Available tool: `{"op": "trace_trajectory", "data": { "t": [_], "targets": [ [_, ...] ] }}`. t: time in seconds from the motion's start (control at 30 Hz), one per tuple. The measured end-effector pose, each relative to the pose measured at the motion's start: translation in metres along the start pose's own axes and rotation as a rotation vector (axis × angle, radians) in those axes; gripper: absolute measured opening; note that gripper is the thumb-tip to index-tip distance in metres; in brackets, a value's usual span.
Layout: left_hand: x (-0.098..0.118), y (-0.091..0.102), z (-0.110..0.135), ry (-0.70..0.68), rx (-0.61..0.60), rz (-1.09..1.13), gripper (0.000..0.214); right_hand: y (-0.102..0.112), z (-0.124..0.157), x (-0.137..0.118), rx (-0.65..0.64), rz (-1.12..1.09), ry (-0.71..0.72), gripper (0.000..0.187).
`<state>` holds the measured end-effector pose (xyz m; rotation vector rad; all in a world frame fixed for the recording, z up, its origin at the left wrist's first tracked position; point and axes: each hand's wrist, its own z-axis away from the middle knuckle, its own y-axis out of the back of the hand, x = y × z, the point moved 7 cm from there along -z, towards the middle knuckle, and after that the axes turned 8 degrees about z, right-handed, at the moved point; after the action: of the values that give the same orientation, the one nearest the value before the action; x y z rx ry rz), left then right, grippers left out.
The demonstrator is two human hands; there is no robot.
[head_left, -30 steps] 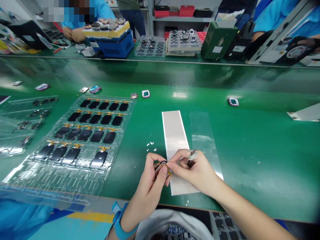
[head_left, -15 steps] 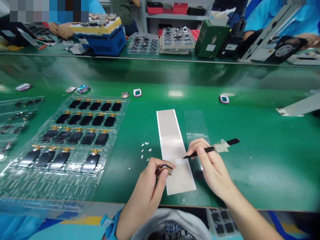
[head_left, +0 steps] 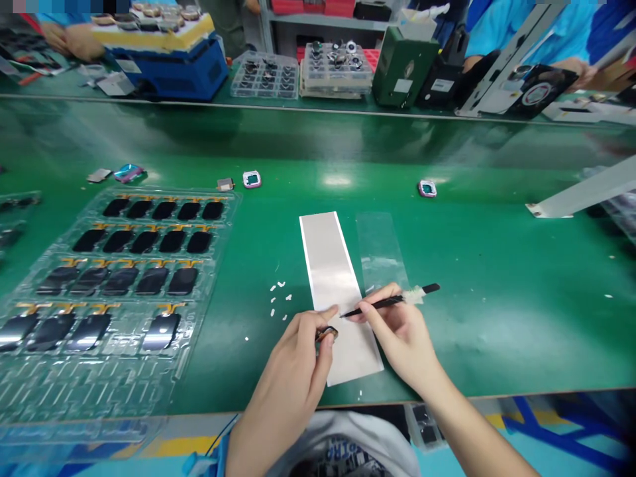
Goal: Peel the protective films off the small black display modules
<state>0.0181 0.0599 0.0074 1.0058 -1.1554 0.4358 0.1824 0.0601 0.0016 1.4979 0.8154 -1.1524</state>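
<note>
My left hand [head_left: 298, 361] is closed around a small black part with an orange flex tail [head_left: 326, 334], held just above the near end of a long white strip [head_left: 332, 271]. My right hand [head_left: 400, 331] pinches black tweezers [head_left: 392, 301] like a pen; their tip touches the white strip close to my left forefinger. A clear film strip [head_left: 380, 248] lies to the right of the white one. Several tiny white bits [head_left: 279, 298] lie on the green mat [head_left: 497, 278] left of the strip.
A clear tray [head_left: 124, 265] with rows of black screens lies at the left. Small watch housings [head_left: 251, 179] [head_left: 426, 189] sit further back on the mat. Across the belt stand a blue box [head_left: 169, 59], part trays [head_left: 335, 66], a green device [head_left: 400, 66], and other people's hands.
The view has shifted so everything sits lower-left. My right hand brought the tweezers' tip leftward to my left fingers on the strip. My left hand still holds the small part.
</note>
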Motion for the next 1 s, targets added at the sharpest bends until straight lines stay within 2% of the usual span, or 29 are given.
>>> {"op": "trace_trajectory", "data": {
  "t": [0.17,0.3,0.4,0.47,0.53,0.67,0.87,0.93,1.0],
  "targets": [
    [-0.001,0.001,-0.001,0.021,0.010,0.015,0.019,0.002,0.001,0.004,0.004,-0.161,-0.060,0.024],
    [-0.006,0.005,-0.001,0.081,0.071,0.103,0.013,0.011,0.002,0.011,0.076,-0.329,-0.153,0.026],
    [-0.006,0.010,0.003,0.073,0.155,0.136,0.012,0.010,0.002,0.014,0.064,-0.347,-0.184,0.029],
    [-0.001,0.012,0.007,0.006,0.209,0.098,0.014,0.008,0.002,0.013,0.060,-0.303,-0.166,0.029],
    [0.007,0.007,0.010,-0.087,0.181,0.024,0.017,0.006,0.002,0.012,0.064,-0.255,-0.145,0.030],
    [0.019,-0.016,0.013,-0.211,0.021,-0.172,0.024,0.003,0.002,0.011,0.054,-0.221,-0.155,0.030],
    [0.030,-0.036,0.015,-0.370,0.021,-0.526,0.017,0.002,0.000,0.013,-0.008,-0.437,-0.228,0.030],
    [0.032,-0.037,0.016,-0.387,0.010,-0.551,0.017,0.005,0.000,0.013,0.017,-0.508,-0.249,0.029],
    [0.030,-0.031,0.013,-0.339,-0.005,-0.431,0.016,0.011,0.001,0.010,0.076,-0.573,-0.232,0.027]
  ]
}}
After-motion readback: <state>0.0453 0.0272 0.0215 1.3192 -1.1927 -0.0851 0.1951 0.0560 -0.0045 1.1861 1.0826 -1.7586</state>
